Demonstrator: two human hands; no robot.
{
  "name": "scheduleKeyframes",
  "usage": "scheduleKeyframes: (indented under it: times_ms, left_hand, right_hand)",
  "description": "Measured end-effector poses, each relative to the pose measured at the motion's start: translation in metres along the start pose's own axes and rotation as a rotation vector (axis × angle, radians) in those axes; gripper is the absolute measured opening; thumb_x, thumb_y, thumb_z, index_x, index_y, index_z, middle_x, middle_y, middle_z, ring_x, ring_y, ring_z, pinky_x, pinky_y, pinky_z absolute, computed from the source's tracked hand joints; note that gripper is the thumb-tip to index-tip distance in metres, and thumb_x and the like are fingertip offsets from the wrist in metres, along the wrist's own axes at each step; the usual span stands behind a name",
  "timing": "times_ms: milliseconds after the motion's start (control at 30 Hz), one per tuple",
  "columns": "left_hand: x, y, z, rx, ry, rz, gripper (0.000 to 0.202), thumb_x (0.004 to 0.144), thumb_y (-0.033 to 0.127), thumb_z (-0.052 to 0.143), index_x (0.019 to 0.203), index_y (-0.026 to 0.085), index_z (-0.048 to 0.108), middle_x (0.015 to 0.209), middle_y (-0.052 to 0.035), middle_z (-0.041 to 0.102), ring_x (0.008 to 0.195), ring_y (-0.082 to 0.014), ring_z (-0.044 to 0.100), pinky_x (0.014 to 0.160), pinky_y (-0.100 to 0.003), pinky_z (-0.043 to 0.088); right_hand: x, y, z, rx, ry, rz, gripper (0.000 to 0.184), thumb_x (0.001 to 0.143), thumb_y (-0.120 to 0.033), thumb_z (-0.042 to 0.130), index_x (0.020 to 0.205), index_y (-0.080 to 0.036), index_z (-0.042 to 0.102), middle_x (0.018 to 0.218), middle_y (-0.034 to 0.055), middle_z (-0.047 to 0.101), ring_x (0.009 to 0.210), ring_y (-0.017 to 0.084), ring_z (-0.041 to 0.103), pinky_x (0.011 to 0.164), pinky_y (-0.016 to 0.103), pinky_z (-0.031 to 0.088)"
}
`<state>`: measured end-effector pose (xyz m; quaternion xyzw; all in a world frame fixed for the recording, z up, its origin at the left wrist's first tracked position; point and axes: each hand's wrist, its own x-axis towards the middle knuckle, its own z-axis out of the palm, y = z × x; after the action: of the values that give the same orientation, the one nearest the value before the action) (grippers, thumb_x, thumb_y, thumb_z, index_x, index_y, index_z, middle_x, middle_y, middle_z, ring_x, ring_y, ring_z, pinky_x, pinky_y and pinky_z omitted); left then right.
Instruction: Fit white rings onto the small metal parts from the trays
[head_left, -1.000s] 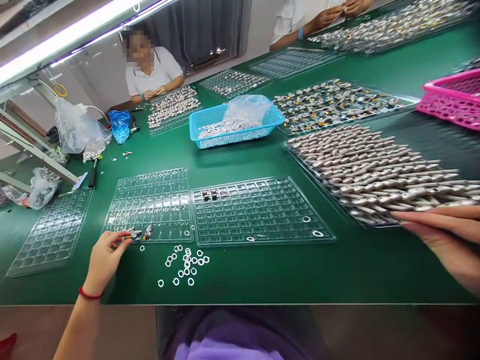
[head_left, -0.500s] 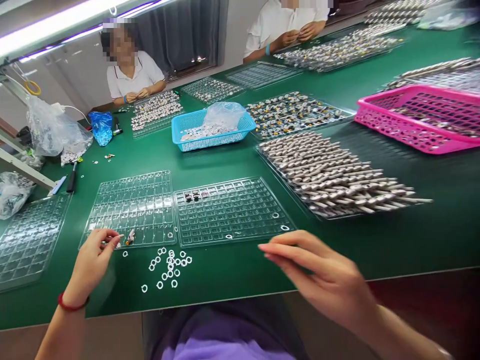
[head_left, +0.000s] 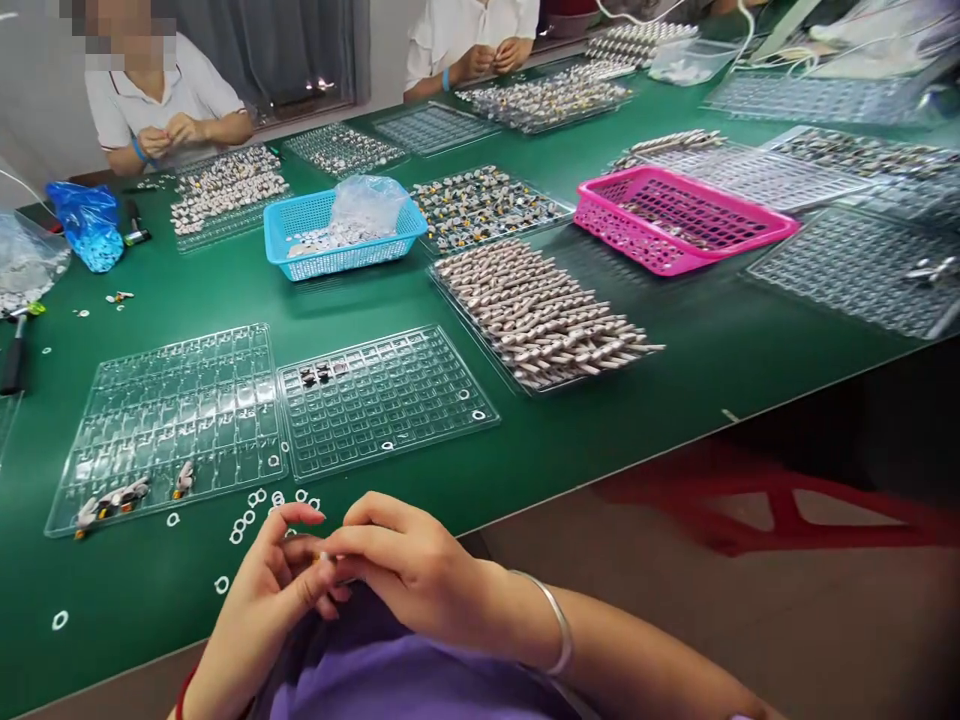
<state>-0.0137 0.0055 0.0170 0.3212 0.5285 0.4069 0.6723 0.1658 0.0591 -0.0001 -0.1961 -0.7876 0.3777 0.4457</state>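
Sm. part btwn L hand & R hand, both pinched on it.

Table: broad, green
Near edge: two clear trays, loose white rings
Farther back: blue basket, pink basket

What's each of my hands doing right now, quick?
Left hand: closed on a small part, mostly hidden.
Right hand: against the same small part; whether it grips cannot be told.
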Motion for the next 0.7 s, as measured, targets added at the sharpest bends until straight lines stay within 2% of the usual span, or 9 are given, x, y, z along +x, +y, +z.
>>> scheduleKeyframes:
  times_ms: [100, 233, 333, 433, 533, 700]
  left_hand:
    - [-0.005, -0.007, 0.003, -0.029, 0.135, 0.022, 0.047, 0.063, 0.031, 0.089, 0.097, 0.022, 0.058, 0.075, -0.0003, 0.073, 0.064, -0.0139, 0.066, 0.053, -0.020, 0.053]
    - [-0.010, -0.014, 0.007, 0.026, 0.245, 0.057, 0.026, 0.068, 0.030, 0.085, 0.079, 0.018, 0.066, 0.070, 0.0000, 0.072, 0.064, -0.0128, 0.067, 0.058, -0.019, 0.056]
    - [-0.010, -0.016, 0.010, 0.059, 0.282, 0.110, 0.028, 0.065, 0.028, 0.087, 0.084, 0.020, 0.068, 0.078, -0.0009, 0.075, 0.071, -0.0160, 0.071, 0.065, -0.021, 0.059]
    - [-0.009, -0.015, 0.014, 0.120, 0.321, 0.173, 0.028, 0.063, 0.027, 0.087, 0.082, 0.022, 0.067, 0.075, -0.0001, 0.074, 0.071, -0.0178, 0.072, 0.066, -0.023, 0.061]
    - [-0.010, -0.014, 0.017, 0.210, 0.382, 0.250, 0.021, 0.066, 0.029, 0.084, 0.077, 0.023, 0.067, 0.072, 0.0005, 0.074, 0.069, -0.0179, 0.072, 0.064, -0.022, 0.061]
    - [-0.015, -0.017, 0.017, 0.419, 0.425, 0.348, 0.011, 0.073, 0.024, 0.077, 0.084, 0.025, 0.073, 0.080, -0.0005, 0.076, 0.073, -0.0195, 0.073, 0.070, -0.024, 0.061]
  right_hand:
    - [-0.007, 0.000, 0.002, 0.026, 0.086, 0.065, 0.021, 0.095, -0.013, 0.051, 0.111, -0.015, 0.065, 0.085, 0.0064, 0.057, 0.075, 0.015, 0.058, 0.065, 0.025, 0.055]
    - [-0.011, 0.000, 0.007, 0.032, 0.111, 0.086, 0.025, 0.095, -0.014, 0.049, 0.115, -0.019, 0.064, 0.084, 0.0039, 0.050, 0.071, 0.013, 0.055, 0.060, 0.023, 0.055]
    - [-0.012, 0.001, 0.009, 0.047, 0.119, 0.100, 0.026, 0.096, -0.014, 0.049, 0.117, -0.020, 0.063, 0.085, 0.0036, 0.050, 0.071, 0.013, 0.054, 0.061, 0.023, 0.055]
    - [-0.011, 0.001, 0.010, 0.055, 0.153, 0.090, 0.029, 0.095, -0.013, 0.050, 0.121, -0.021, 0.060, 0.088, 0.0044, 0.052, 0.075, 0.014, 0.055, 0.064, 0.025, 0.057]
    - [-0.011, -0.001, 0.009, 0.036, 0.171, 0.075, 0.029, 0.095, -0.012, 0.050, 0.121, -0.021, 0.059, 0.088, 0.0052, 0.054, 0.080, 0.016, 0.055, 0.068, 0.027, 0.057]
    - [-0.011, 0.000, 0.007, 0.021, 0.141, 0.102, 0.020, 0.093, -0.016, 0.055, 0.113, -0.019, 0.060, 0.089, 0.0048, 0.050, 0.076, 0.015, 0.054, 0.067, 0.027, 0.057]
